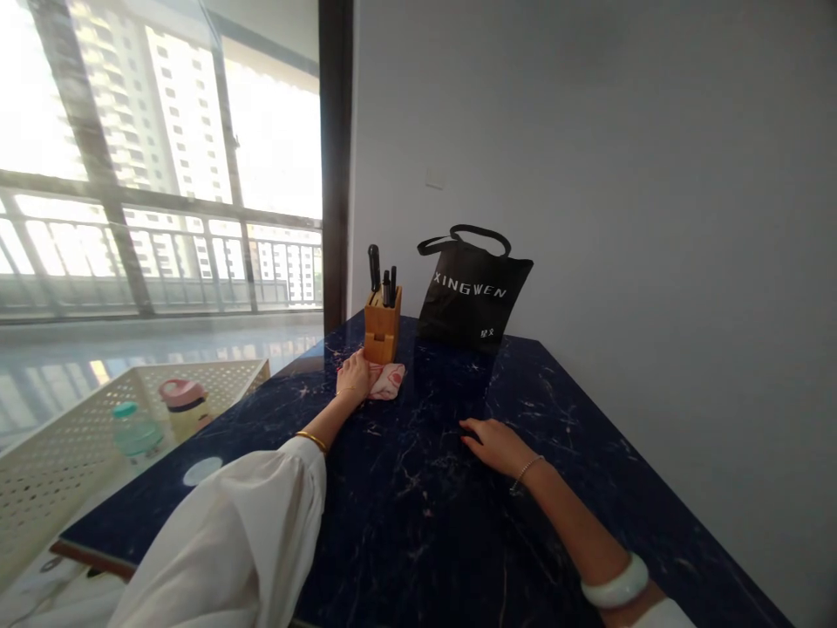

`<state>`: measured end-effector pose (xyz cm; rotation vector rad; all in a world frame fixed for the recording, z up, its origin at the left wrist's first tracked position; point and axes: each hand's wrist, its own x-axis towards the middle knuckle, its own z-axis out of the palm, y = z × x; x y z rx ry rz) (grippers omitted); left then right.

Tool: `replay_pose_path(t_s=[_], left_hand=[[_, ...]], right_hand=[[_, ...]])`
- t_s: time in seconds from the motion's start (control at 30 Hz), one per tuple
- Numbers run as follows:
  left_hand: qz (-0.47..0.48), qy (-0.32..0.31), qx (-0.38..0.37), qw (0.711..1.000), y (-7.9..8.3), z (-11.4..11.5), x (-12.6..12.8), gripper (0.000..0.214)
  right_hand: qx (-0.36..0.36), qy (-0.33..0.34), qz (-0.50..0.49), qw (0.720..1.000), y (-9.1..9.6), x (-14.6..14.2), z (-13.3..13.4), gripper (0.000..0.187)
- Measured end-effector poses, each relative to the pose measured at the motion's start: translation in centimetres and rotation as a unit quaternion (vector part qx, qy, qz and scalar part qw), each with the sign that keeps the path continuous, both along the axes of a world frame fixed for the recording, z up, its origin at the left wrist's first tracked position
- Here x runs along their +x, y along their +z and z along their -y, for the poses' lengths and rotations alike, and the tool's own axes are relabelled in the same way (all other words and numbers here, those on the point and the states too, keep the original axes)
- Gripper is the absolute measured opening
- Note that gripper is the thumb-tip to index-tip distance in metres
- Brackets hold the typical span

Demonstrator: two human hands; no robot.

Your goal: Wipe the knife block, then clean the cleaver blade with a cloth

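My left hand [354, 377] lies over one end of a folded pink-and-white cloth [388, 381] on the dark table, with its fingers closed on it. Right behind the cloth stands a wooden knife block [382, 330] holding several black-handled knives [375, 266]. My right hand [500, 445] is low over the tabletop to the right, thumb and fingers apart and nothing in them. Beyond it, a black tote bag [472, 301] with white lettering stands upright near the wall.
The dark blue marbled table [405, 506] narrows toward the wall. On its left edge lies a white round disc [202, 471]. A white perforated basket [45, 427] at the left holds a teal-capped bottle [136, 432] and a pink-lidded cup [184, 407]. Large windows are beyond.
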<state>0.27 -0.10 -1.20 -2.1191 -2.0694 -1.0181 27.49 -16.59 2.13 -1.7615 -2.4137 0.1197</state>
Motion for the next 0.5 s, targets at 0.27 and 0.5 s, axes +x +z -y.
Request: replay_pose_path(t_s=[0.27,0.5], left_hand=[[0.040,0.022,-0.064,0.997,1.2,-0.9,-0.2,0.076],[0.084,0.024,-0.066,0.994,4.0,-1.4,0.2,0.082]], right_hand=[[0.005,-0.013,0.022,1.000,-0.2,-0.5,0.8,0.040],[0.012,-0.004,0.003,1.000,-0.6,-0.4,1.0,0.041]])
